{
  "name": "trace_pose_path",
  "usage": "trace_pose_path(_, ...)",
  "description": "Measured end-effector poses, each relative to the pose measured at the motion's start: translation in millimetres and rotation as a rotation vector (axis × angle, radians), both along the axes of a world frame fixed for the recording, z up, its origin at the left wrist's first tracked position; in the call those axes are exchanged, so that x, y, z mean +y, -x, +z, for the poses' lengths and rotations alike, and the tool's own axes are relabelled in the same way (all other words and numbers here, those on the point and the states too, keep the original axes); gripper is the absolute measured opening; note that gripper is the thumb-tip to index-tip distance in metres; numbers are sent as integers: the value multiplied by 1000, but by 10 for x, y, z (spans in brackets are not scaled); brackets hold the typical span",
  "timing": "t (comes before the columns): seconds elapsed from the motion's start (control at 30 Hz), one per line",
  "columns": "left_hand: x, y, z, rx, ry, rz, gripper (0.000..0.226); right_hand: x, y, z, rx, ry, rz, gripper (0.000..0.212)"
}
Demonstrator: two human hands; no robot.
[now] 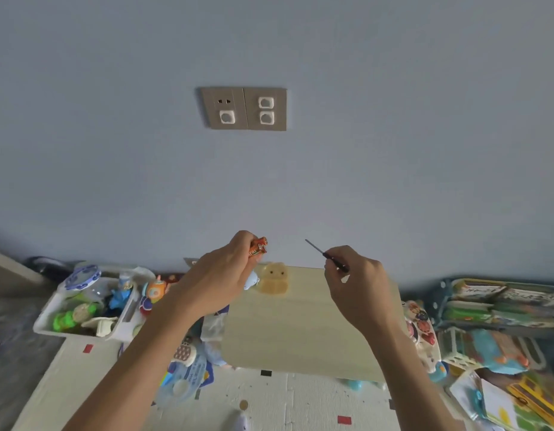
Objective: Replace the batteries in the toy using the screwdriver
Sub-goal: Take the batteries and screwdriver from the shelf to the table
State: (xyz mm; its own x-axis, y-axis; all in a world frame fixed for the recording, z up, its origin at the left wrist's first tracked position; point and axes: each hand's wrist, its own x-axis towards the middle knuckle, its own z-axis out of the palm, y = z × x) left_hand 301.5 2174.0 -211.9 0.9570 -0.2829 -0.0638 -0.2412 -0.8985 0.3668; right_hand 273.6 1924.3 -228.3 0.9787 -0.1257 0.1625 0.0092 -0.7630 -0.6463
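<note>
Both hands raised above the small pale counter (300,331), w/ the blue-grey wall behind. Left hand (221,279): grip clenched on orange batteries (258,247), tips poking out past the fingers. Right hand (359,286): grip pinching a thin screwdriver (327,256), shaft angled up-left. Hands apart, not touching. Yellowish toy (274,278) sits at the counter's far edge, just below the batteries; a light blue piece (251,280) just beside it. White bin of toys (83,309) at left.

The screwdriver (327,256) handle is hidden inside the right hand (359,287); battery (257,246) labels are too blurred to read.
</note>
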Motion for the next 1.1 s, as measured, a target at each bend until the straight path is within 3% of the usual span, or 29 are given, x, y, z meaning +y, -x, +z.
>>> trace_pose_path(0.27,54,-986,-2380,-27,-63,-70,24,165,-882,-2382,-14,2,79,8)
trace_pose_path(0.57,15,-1113,-4950,-45,-143,-155,23,-105,-1186,-4900,-37,60,154,7)
trace_pose_path(0.73,-88,-984,-5635,-42,-258,-314,25,-151,-1098,-5572,-80,71,182,6)
trace_pose_path(0.87,-127,-826,-5938,-210,-318,-403,24,-193,-999,-5796,-160,131,193,6)
trace_pose_path(0.93,-119,-785,-6060,-283,-335,-413,25,-219,-913,-5851,-199,221,206,5)
trace_pose_path(1.1,-75,-729,-6209,-270,-379,-384,33,-223,-785,-5971,-263,375,245,2)
